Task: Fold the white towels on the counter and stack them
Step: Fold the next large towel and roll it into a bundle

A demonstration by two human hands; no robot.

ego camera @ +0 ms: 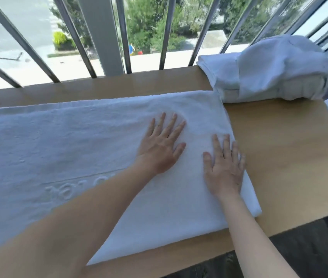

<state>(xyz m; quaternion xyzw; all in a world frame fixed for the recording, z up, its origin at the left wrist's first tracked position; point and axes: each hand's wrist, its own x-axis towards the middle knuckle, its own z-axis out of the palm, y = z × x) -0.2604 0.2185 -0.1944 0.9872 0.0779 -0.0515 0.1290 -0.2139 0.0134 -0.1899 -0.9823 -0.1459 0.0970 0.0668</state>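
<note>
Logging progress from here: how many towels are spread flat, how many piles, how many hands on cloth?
Spread towel: 1
Towel pile: 1, number inside unclear
Hands on the towel: 2, left hand, right hand
Total: 4

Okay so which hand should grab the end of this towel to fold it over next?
Probably the right hand: it lies flat beside the towel's right end, so it can pinch that edge. The left hand lies farther in and can pin the cloth.

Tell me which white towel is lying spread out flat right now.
The large towel under both hands, left hand and right hand pressed flat on it. The other towels sit heaped at the counter's far right corner.
</note>
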